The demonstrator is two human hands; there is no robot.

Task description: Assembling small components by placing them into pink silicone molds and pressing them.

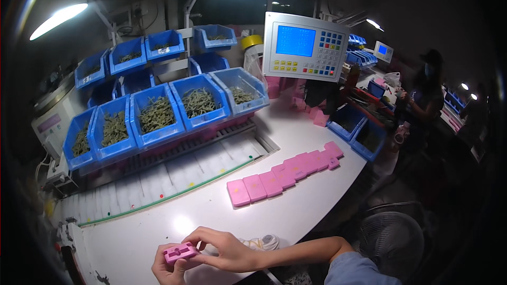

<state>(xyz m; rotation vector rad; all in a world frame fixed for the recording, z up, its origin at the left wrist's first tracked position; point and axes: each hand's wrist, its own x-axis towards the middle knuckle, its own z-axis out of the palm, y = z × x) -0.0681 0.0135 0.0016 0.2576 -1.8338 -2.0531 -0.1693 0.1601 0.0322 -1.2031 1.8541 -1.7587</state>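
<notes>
Near the front edge of the white table, both hands meet on one small pink block (173,256) with a slot and a round recess in its face. My left hand (160,267) is closed around its left and lower side, thumb in front. From the right, my right hand (224,251) grips its far right edge between thumb and fingers. Whether anything sits in the recess is too small to tell. A coiled white cord (266,242) lies just beyond my right wrist. Farther off, a slanting row of flat pink blocks (272,183) rests on the tabletop, side by side.
Blue bins (157,112) of small greenish-grey parts stand in tiers at the back left, above a marked white strip (179,174). A keypad panel with a blue screen (296,40) rises behind the row. More bins (367,140), a fan (392,240) and a person (426,89) are right.
</notes>
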